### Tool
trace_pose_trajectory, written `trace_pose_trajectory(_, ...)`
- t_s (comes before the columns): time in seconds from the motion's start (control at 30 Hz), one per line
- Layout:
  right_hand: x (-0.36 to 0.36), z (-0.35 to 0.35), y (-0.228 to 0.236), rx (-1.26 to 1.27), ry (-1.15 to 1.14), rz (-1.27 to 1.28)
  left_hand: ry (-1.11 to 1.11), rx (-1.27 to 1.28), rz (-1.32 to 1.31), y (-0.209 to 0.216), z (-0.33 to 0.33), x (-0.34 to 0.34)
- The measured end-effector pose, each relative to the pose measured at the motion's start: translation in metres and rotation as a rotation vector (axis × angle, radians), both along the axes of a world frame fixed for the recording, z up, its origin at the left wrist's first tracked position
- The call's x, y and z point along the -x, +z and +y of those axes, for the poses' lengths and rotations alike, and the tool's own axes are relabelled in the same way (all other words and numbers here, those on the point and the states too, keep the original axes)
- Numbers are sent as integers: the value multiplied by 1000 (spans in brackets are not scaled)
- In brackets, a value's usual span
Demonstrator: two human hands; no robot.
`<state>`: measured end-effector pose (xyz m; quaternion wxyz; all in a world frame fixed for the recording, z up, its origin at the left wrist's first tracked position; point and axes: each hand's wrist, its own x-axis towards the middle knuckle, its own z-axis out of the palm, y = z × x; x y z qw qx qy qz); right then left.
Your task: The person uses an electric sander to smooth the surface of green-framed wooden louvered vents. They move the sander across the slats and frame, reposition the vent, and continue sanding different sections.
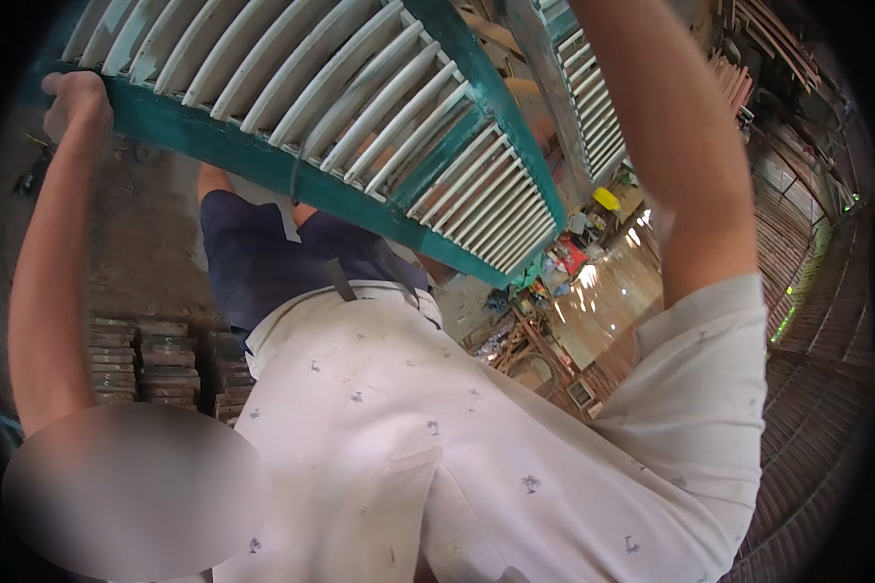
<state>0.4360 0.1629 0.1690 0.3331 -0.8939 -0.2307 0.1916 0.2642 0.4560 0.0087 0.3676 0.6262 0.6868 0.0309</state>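
A large, teal-framed shutter with white slats is slanting rightward from my left hand. Both my arms are reaching up; my left fingers are closing around the shutter's edge, while my right hand is lying out of view, its fingers' state untellable. Below my left fingers, stacked brownish slabs are standing; far to their right, a small yellow object is resting, too small to identify.

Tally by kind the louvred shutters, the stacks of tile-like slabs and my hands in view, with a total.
Green-framed louvred shutter and second louvred shutter beyond it: 2
Stacks of tile-like slabs: 3
Left hand: 1
Total: 6
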Motion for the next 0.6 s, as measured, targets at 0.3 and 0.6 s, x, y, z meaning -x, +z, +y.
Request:
trace_pose_trajectory(0.3, 170, -234, 9, 399, -295, 247, -60, -55, 74, -1, 1, 0)
trace_pose_trajectory(0.6, 154, -199, 15, 377, -328, 322, -67, -126, 113, -13, 14, 3)
